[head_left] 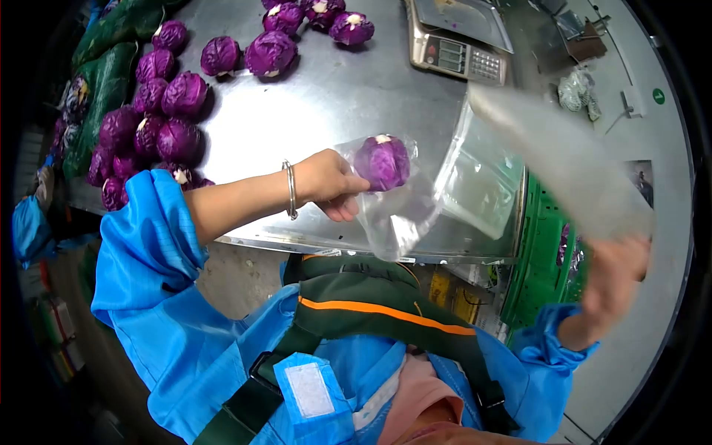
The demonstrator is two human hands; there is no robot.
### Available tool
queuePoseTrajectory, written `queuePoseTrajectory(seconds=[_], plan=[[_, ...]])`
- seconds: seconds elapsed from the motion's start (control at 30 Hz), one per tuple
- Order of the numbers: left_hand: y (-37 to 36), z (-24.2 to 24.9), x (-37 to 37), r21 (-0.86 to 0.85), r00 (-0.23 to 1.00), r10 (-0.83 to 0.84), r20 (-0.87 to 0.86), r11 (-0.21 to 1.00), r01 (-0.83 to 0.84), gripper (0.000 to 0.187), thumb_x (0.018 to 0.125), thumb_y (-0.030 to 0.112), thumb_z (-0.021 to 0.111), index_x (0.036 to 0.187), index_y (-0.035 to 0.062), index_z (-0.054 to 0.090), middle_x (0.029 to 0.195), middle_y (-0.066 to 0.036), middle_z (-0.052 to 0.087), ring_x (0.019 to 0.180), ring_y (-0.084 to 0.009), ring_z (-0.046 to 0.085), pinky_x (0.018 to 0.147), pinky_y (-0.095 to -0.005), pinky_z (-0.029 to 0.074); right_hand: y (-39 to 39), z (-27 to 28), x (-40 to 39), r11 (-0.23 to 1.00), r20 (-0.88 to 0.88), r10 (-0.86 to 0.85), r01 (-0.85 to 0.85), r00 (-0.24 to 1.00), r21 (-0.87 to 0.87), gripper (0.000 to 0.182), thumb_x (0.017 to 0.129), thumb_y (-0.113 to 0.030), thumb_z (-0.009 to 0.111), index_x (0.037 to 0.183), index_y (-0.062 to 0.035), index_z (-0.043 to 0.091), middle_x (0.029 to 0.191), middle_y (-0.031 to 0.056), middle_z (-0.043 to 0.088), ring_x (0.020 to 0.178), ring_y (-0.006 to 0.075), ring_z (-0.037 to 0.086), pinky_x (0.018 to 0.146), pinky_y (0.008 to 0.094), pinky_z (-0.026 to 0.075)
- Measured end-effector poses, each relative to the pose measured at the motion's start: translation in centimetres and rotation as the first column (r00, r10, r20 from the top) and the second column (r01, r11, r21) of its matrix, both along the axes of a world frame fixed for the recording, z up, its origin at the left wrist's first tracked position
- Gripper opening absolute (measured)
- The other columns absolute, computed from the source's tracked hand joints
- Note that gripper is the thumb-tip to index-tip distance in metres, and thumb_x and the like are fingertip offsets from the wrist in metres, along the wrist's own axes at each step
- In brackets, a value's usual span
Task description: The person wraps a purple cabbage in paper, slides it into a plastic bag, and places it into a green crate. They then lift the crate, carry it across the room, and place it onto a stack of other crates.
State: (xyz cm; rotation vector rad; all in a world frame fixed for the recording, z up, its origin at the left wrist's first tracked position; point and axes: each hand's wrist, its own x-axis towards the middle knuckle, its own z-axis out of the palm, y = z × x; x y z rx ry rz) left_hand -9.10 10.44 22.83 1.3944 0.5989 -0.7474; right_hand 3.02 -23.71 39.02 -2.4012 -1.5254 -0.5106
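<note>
A purple cabbage (pixel 383 162) lies in or on a clear plastic bag (pixel 404 222) near the table's front edge. My left hand (pixel 332 185), with a bangle at the wrist, pinches the bag's left side, its fingers against the cabbage. At the right, my right hand (pixel 614 274) is raised and blurred by motion, closed on a clear plastic bag (pixel 564 148) that streaks up and to the left. Between the hands, a stack of flat clear bags (pixel 483 167) lies at the table's right edge.
Many purple cabbages (pixel 178 139) are heaped at the table's left, beside green net sacks (pixel 100 104). More cabbages (pixel 271 53) sit at the back of the metal table (pixel 297 119). A digital scale (pixel 452 52) stands at the back right. A green crate (pixel 540 259) is below, right.
</note>
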Motion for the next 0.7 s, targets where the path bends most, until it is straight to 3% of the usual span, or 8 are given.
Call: queuePoseTrajectory(seconds=[0.03,0.17,0.23,0.33,0.47,0.57,0.63,0.7], plan=[[-0.2,-0.2,-0.3,-0.009,1.000,0.017,0.008,1.000,-0.017,0.025,0.089,0.018,0.055,0.086,-0.0063,0.055,0.073,-0.015,0.064,0.063,-0.0184,0.065,0.052,-0.0261,0.055,1.9,-1.1,-0.6,0.920,-0.039,0.005,-0.020,0.999,-0.392,0.024,0.080,-0.015,0.059,0.101,-0.0052,0.062,0.091,0.0091,0.062,0.094,0.0233,0.057,0.101,0.0477,0.028],[-1.7,-1.1,-2.2,-0.060,0.996,0.087,-0.010,0.994,-0.087,0.020,0.089,0.016,0.054,0.088,-0.0038,0.055,0.078,-0.014,0.064,0.070,-0.0174,0.065,0.056,-0.0255,0.056,11.0,-11.9,-4.2,0.918,-0.597,0.389,-0.349,0.702,0.187,0.021,0.071,-0.004,0.066,0.092,-0.0058,0.063,0.087,0.0086,0.060,0.089,0.0230,0.058,0.089,0.0400,0.041],[-2.1,-1.2,-3.7,-0.046,0.988,0.155,-0.011,0.987,-0.155,0.019,0.089,0.016,0.054,0.090,-0.0028,0.055,0.080,-0.013,0.064,0.073,-0.0173,0.065,0.057,-0.0255,0.056,14.5,-14.9,-7.3,0.929,-0.610,0.367,-0.310,0.702,0.203,0.021,0.073,-0.005,0.065,0.094,-0.0056,0.063,0.088,0.0099,0.060,0.084,0.0262,0.058,0.077,0.0351,0.045],[-2.0,-1.8,-5.7,-0.019,0.974,0.227,-0.007,0.974,-0.227,0.018,0.089,0.016,0.053,0.091,-0.0012,0.054,0.083,-0.011,0.064,0.075,-0.0155,0.064,0.060,-0.0260,0.055,15.1,-17.6,-9.2,0.981,-0.870,0.192,-0.108,0.455,0.160,0.017,0.073,-0.007,0.066,0.090,-0.0061,0.061,0.086,0.0096,0.059,0.078,0.0284,0.057,0.068,0.0356,0.045],[-2.4,-2.6,-6.7,0.021,0.953,0.301,0.012,0.953,-0.302,0.020,0.089,0.019,0.052,0.089,-0.0008,0.055,0.080,-0.009,0.062,0.073,-0.0140,0.062,0.063,-0.0279,0.055,17.1,-20.3,-10.9,0.951,-0.703,0.304,-0.160,0.644,0.264,0.015,0.073,-0.012,0.067,0.078,-0.0059,0.055,0.071,0.0078,0.056,0.064,0.0243,0.054,0.057,0.0353,0.042],[-2.3,-3.6,-7.7,0.016,0.971,0.238,-0.010,0.971,-0.238,0.020,0.089,0.019,0.052,0.091,-0.0003,0.054,0.081,-0.009,0.063,0.077,-0.0159,0.063,0.064,-0.0278,0.054,14.9,-17.6,-10.4,0.925,-0.973,0.225,-0.325,0.050,0.197,0.012,0.075,-0.014,0.064,0.077,-0.0058,0.056,0.065,0.0047,0.054,0.056,0.0219,0.051,0.052,0.0346,0.040],[-1.7,-3.1,-7.9,-0.067,0.967,0.250,-0.054,0.965,-0.254,0.020,0.090,0.020,0.052,0.093,0.0003,0.052,0.082,-0.009,0.063,0.081,-0.0167,0.064,0.064,-0.0277,0.054,9.8,-11.7,-7.5,0.634,-0.839,0.436,-0.551,-0.326,0.543,0.012,0.082,-0.016,0.056,0.074,-0.0066,0.056,0.066,0.0035,0.052,0.053,0.0182,0.049,0.049,0.0322,0.039],[-1.5,-3.2,-8.3,-0.053,0.973,0.224,-0.055,0.973,-0.227,0.019,0.090,0.020,0.051,0.094,0.0010,0.051,0.085,-0.011,0.064,0.083,-0.0172,0.064,0.065,-0.0279,0.055,4.4,-7.7,-5.5,-0.152,-0.078,0.674,-0.241,-0.735,0.959,0.016,0.086,-0.014,0.049,0.074,-0.0083,0.057,0.070,0.0047,0.054,0.053,0.0159,0.049,0.051,0.0304,0.040]])
